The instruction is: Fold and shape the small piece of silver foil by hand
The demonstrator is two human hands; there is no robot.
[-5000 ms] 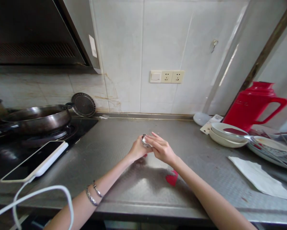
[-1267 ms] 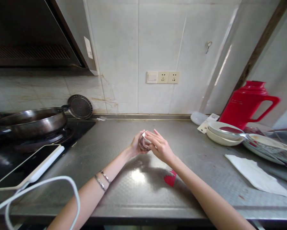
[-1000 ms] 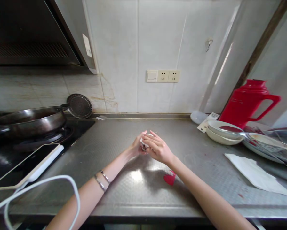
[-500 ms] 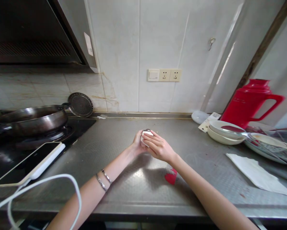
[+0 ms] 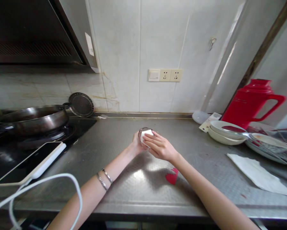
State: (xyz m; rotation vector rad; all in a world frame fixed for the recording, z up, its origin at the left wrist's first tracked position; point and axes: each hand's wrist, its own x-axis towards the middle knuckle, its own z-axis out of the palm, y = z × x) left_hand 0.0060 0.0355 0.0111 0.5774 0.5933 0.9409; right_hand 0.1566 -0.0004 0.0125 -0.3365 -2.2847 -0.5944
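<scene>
Over the middle of the steel counter (image 5: pixel 105 188), my two hands are close together. My left hand (image 5: pixel 136 144) is wrapped round a small glass cup (image 5: pixel 140 131) with a dark, shiny round rim. Most of the cup is hidden by my fingers and by what lies across it. My right hand (image 5: pixel 161 147) presses a folded white tissue (image 5: pixel 146 133) against the cup's mouth, its fingers bent over the tissue. Below my right wrist a red heart-shaped patch (image 5: pixel 171 176) shows on the counter.
To the left, a steel pan (image 5: pixel 35 119) sits on the black stove beside a phone (image 5: pixel 29 163) with a white cable (image 5: pixel 68 175). At right are stacked white bowls (image 5: pixel 226 139), a red thermos (image 5: pixel 250 103), a plate (image 5: pixel 270 143) and a flat white tissue (image 5: pixel 258 174).
More of the cup's round rim shows now, to the left of the tissue. My right hand has shifted slightly to the right across it; my left hand keeps its hold.
</scene>
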